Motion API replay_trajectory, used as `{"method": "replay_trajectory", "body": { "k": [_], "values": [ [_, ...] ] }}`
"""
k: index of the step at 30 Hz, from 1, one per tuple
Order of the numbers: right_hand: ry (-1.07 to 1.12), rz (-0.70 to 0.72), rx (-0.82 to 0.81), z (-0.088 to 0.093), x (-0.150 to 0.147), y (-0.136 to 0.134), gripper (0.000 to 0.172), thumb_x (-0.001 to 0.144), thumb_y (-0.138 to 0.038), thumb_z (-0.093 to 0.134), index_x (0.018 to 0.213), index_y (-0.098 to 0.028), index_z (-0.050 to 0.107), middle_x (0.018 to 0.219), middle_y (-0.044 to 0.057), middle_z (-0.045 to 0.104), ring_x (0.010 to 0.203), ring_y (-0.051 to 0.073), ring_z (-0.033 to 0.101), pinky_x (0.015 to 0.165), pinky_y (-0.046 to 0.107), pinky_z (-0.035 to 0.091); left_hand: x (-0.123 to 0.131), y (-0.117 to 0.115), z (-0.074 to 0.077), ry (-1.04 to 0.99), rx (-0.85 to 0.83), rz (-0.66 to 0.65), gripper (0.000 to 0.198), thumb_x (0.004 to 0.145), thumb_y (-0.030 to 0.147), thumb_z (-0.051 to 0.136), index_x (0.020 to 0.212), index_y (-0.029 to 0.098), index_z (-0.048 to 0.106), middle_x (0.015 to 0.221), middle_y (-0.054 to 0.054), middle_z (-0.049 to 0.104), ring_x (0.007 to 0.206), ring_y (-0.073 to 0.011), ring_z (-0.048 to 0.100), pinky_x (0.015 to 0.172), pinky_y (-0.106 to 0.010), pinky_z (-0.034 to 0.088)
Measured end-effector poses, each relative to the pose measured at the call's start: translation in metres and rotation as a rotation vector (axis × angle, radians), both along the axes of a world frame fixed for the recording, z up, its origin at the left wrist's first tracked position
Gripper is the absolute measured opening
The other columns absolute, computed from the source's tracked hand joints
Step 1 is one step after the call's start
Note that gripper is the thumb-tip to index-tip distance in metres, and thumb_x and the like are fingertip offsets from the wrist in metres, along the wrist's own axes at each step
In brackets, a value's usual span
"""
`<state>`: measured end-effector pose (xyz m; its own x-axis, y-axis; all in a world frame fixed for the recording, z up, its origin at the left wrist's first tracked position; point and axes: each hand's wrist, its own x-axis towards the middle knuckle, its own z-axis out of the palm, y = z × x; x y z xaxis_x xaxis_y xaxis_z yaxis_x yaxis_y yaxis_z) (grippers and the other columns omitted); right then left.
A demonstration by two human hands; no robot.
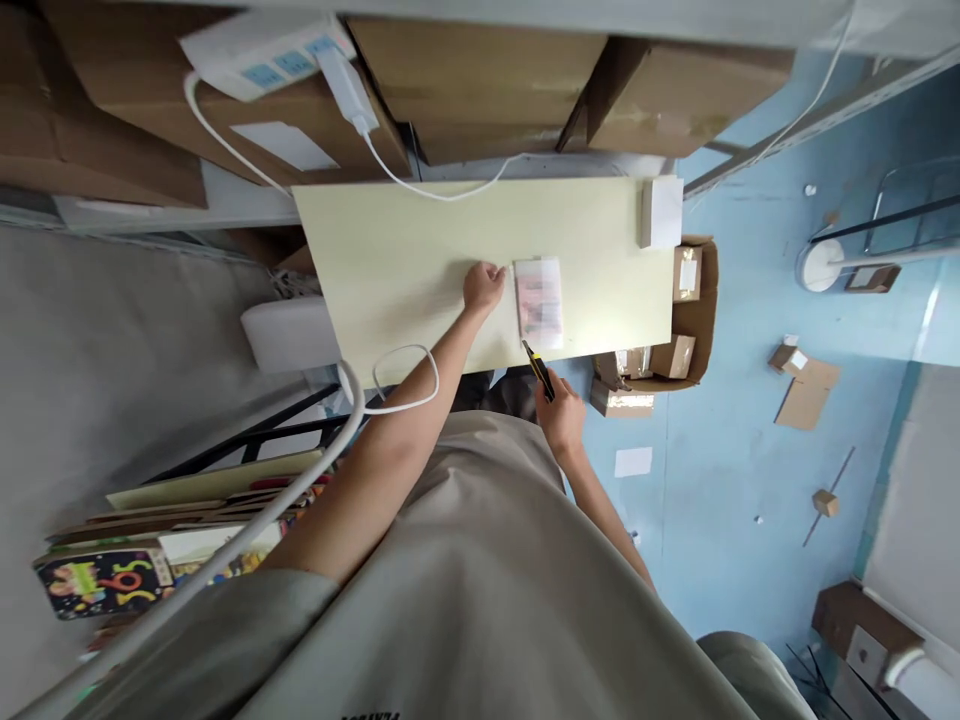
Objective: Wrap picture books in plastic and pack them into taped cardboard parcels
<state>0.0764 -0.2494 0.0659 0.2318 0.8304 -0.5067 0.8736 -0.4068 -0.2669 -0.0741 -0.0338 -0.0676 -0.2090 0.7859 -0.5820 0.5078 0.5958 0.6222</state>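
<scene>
On the pale yellow tabletop (405, 240) lies a flat packet (539, 303) in whitish, see-through wrapping, with a blurred pinkish print. My left hand (484, 287) rests beside the packet's upper left corner. Its fingers are curled into a pinch, and what they hold, if anything, is too small to make out. Gripped in my right hand (561, 412) is a black and yellow utility knife (539, 371). The knife's tip points up at the packet's lower left corner, near the table's front edge; I cannot tell whether it touches.
A small white box (662, 213) stands at the table's right end. Past it is an open carton (705, 310) holding small boxes. Large cartons (480, 90) and a power strip (262, 55) line the back. A white cable (450, 197) crosses the back edge; a curved pole (352, 420) rises at left.
</scene>
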Motion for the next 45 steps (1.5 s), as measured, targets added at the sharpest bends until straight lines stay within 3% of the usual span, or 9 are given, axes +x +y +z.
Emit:
{"method": "replay_trajectory", "body": {
  "k": [7,12,15,19,25,31,37,41,45],
  "values": [
    [0.284,0.047,0.546,0.048,-0.034,0.116,0.053,0.118,-0.041,0.041,0.155,-0.019,0.072,0.132,0.018,0.084,0.116,0.033,0.084,0.098,0.042,0.066,-0.031,-0.027,0.124,-0.192,0.411,0.192,0.020,0.101,0.017,0.061,0.104,0.023,0.080,0.117,-0.009,0.088,0.110,-0.0203,0.083,0.102,-0.032,0.065],
    [0.382,0.264,0.774,0.104,-0.092,0.228,0.054,0.120,-0.037,0.035,0.165,-0.025,0.063,0.141,0.018,0.078,0.124,0.032,0.079,0.103,0.043,0.066,-0.062,0.018,0.213,-0.159,0.792,0.276,0.019,0.109,0.025,0.063,0.110,0.025,0.082,0.120,-0.006,0.087,0.116,-0.0198,0.082,0.103,-0.031,0.066],
    [0.320,0.363,0.835,0.124,-0.127,0.299,0.053,0.120,-0.041,0.041,0.168,-0.026,0.058,0.149,0.017,0.071,0.132,0.034,0.074,0.111,0.048,0.063,-0.085,0.053,0.246,-0.099,0.830,0.350,0.022,0.111,0.027,0.061,0.117,0.025,0.082,0.125,-0.006,0.086,0.119,-0.0205,0.082,0.104,-0.031,0.066],
    [0.183,0.474,0.843,0.124,-0.160,0.382,0.049,0.117,-0.034,0.049,0.161,-0.016,0.062,0.149,0.021,0.066,0.143,0.037,0.064,0.122,0.056,0.055,-0.107,0.070,0.261,-0.072,0.836,0.399,0.028,0.110,0.025,0.058,0.125,0.025,0.083,0.127,-0.006,0.087,0.122,-0.0222,0.082,0.105,-0.033,0.066],
    [0.108,0.425,0.754,0.134,-0.180,0.426,0.036,0.118,-0.022,0.050,0.146,-0.009,0.070,0.139,0.019,0.071,0.146,0.036,0.063,0.126,0.060,0.050,-0.105,0.053,0.238,-0.144,0.759,0.412,0.027,0.107,0.025,0.060,0.119,0.023,0.084,0.124,-0.008,0.088,0.116,-0.0231,0.084,0.103,-0.036,0.068],
    [0.084,0.470,0.882,0.136,-0.130,0.364,0.048,0.126,-0.035,0.036,0.158,-0.016,0.065,0.160,0.015,0.064,0.149,0.030,0.058,0.130,0.050,0.046,-0.096,0.015,0.153,-0.238,0.594,0.346,0.027,0.106,0.014,0.056,0.112,0.023,0.080,0.118,-0.006,0.089,0.115,-0.0181,0.083,0.110,-0.034,0.065],
    [0.179,0.265,0.606,0.017,-0.004,0.251,0.037,0.120,-0.032,0.042,0.133,-0.018,0.074,0.137,0.019,0.074,0.131,0.030,0.067,0.118,0.048,0.055,-0.046,-0.037,0.068,-0.150,0.079,0.102,0.018,0.102,0.022,0.064,0.110,0.024,0.080,0.127,-0.008,0.088,0.118,-0.0237,0.083,0.111,-0.036,0.063],
    [0.167,-0.042,0.065,-0.064,0.052,0.204,0.031,0.109,-0.029,0.062,0.134,-0.014,0.071,0.138,0.024,0.077,0.127,0.032,0.073,0.111,0.043,0.058,0.006,-0.051,0.040,-0.194,-0.088,-0.104,0.021,0.095,0.020,0.071,0.113,0.022,0.081,0.131,-0.011,0.086,0.126,-0.0281,0.081,0.114,-0.039,0.061],
    [0.171,-0.126,-0.124,-0.100,0.062,0.187,0.028,0.102,-0.029,0.070,0.126,-0.015,0.072,0.126,0.022,0.082,0.119,0.033,0.078,0.101,0.040,0.060,0.038,-0.054,0.021,-0.181,-0.144,-0.113,0.029,0.095,0.021,0.074,0.123,0.014,0.080,0.139,-0.021,0.081,0.128,-0.0344,0.079,0.113,-0.044,0.061]
  ]
}}
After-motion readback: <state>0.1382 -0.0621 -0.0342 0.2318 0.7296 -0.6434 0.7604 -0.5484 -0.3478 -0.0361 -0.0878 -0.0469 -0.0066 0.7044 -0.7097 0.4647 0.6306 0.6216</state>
